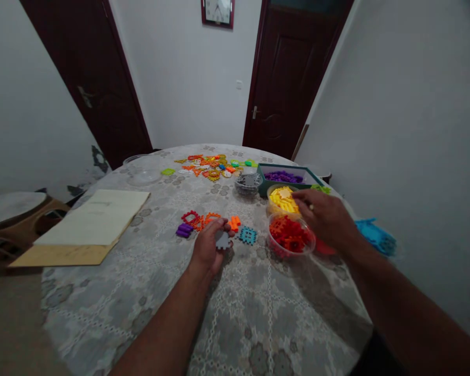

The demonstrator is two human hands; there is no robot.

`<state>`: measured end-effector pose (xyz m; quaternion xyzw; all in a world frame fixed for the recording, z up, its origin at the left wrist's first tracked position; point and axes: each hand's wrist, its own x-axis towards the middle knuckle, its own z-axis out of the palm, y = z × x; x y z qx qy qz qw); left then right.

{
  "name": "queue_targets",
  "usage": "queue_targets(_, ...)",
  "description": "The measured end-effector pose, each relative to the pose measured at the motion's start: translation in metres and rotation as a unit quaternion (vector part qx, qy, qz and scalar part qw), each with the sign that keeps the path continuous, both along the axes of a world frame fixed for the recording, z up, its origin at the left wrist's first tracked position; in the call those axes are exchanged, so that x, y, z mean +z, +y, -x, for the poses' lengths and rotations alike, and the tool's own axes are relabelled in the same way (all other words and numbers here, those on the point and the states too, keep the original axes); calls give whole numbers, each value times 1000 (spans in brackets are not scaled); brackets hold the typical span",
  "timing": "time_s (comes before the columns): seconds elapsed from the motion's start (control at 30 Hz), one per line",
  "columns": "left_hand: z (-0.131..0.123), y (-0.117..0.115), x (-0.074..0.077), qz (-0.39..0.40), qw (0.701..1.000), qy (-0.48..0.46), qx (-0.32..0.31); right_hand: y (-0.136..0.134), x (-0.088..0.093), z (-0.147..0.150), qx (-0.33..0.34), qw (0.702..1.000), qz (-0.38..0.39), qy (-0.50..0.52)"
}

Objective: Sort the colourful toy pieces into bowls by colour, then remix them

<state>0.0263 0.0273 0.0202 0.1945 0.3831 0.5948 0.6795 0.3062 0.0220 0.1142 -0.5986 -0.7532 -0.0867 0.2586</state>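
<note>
My left hand [209,245] rests on the round table [219,324] with its fingers closed on a grey plastic block [222,240]. Around it lie purple pieces [184,230], red and orange pieces [198,219], an orange piece [235,223] and a blue grid piece [248,235]. My right hand [323,215] hovers over a clear bowl of red pieces [290,237], fingers curled down at the edge of a bowl of yellow pieces [282,199]. Whether it holds anything is hidden.
A teal box with purple pieces [284,176], a clear bowl of grey pieces [247,184] and a scatter of coloured pieces [213,166] lie further back. A paper folder [90,222] sits at the left. A blue object [376,236] lies beyond the right edge. Two dark doors stand behind.
</note>
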Motion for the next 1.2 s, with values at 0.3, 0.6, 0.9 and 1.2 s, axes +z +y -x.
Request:
queue_targets(0.3,6,6,-5,2,997,-70,36,-35,-62,152,2,931,309,-195)
queue_targets(0.6,8,5,-10,-18,995,-92,29,-24,-88,140,10,953,267,-144)
queue_targets(0.9,2,4,-15,-66,996,-50,-23,-56,-60,120,139,963,197,122)
queue_targets(1.2,3,9,-16,-52,997,65,-5,-74,-31,56,39,959,115,254)
